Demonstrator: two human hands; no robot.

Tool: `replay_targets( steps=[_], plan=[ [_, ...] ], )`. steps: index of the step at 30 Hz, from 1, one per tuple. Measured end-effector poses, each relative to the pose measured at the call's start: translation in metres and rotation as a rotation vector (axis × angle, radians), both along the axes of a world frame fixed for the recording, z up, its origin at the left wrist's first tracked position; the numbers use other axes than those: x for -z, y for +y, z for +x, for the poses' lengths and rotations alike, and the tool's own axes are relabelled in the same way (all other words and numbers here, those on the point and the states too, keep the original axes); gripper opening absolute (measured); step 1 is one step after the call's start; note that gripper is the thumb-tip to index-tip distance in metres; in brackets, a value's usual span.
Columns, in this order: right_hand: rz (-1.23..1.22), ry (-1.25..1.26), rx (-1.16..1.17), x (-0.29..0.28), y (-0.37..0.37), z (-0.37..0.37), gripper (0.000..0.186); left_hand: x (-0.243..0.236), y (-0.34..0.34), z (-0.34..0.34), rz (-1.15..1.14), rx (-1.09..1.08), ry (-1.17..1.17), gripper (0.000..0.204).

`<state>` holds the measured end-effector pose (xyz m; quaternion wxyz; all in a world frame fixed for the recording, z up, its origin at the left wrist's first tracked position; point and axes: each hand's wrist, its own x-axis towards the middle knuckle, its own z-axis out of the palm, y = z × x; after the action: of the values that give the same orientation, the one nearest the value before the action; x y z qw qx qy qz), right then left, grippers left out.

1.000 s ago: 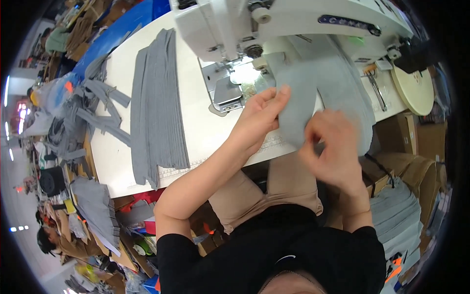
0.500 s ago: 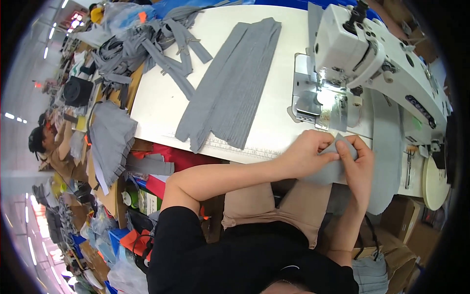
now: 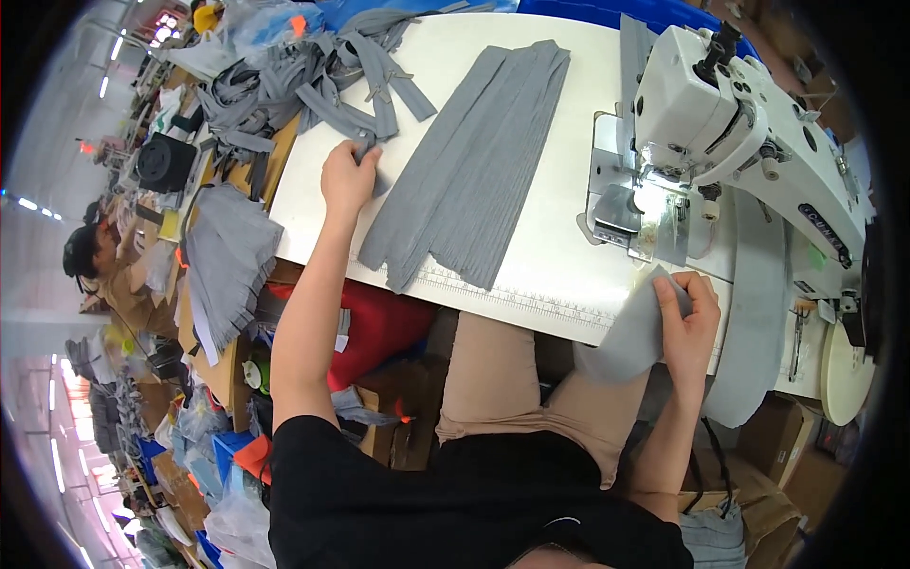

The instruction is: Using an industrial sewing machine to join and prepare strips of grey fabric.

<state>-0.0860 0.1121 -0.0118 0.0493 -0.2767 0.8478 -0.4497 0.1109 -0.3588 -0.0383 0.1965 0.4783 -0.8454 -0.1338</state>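
Note:
My right hand (image 3: 694,318) pinches a grey fabric piece (image 3: 630,332) at its upper corner, by the table's front edge. The rest of that piece hangs over the edge above my lap. Stretched out to the left, my left hand (image 3: 349,177) has its thumb and fingers closed on the near end of a grey zipper strip (image 3: 338,116). That strip trails from a tangled heap of grey zipper strips (image 3: 251,90), some with small sliders. Between my hands a stack of grey pleated fabric pieces (image 3: 474,171) lies on the white table (image 3: 555,223).
A white sewing machine (image 3: 701,104) with a lit needle area stands right of the stack. More grey fabric (image 3: 754,332) drapes over the table's right side. At left are grey pleated pieces (image 3: 227,261); beyond them a person (image 3: 123,266) sits at work.
My left hand has let go of the fabric piece and moved far left to the zipper strips. My right hand keeps the piece, which now hangs more open. The view has shifted slightly.

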Motion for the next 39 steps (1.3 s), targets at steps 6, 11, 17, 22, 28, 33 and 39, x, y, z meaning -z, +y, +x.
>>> replay_targets(
  steps=[6,11,17,22,28,33,39],
  plan=[
    [-0.007,-0.058,-0.053,-0.002,0.003,0.007,0.021,-0.018,-0.016,0.01,1.068,-0.125,1.146,0.035],
    [-0.376,-0.535,-0.315,-0.016,-0.014,0.023,0.017,-0.059,0.091,-0.036,1.31,0.438,1.22,0.033],
    [-0.65,-0.707,-0.472,-0.008,-0.061,0.043,0.013,-0.05,0.207,-0.06,1.213,0.736,0.769,0.027],
    [-0.418,-0.561,-0.36,-0.024,-0.05,0.059,0.016,-0.046,0.238,-0.077,1.677,0.738,0.791,0.035],
    [-0.179,-0.018,-0.358,-0.021,0.007,0.087,0.016,-0.078,0.233,-0.087,1.612,0.341,0.852,0.041],
    [-0.049,-0.026,-0.428,-0.009,0.043,0.105,0.016,-0.066,0.221,-0.079,1.362,0.305,1.017,0.037],
    [0.008,-0.268,-0.505,-0.016,0.056,0.076,0.015,-0.055,0.258,-0.063,1.034,1.073,0.578,0.022]
  ],
)
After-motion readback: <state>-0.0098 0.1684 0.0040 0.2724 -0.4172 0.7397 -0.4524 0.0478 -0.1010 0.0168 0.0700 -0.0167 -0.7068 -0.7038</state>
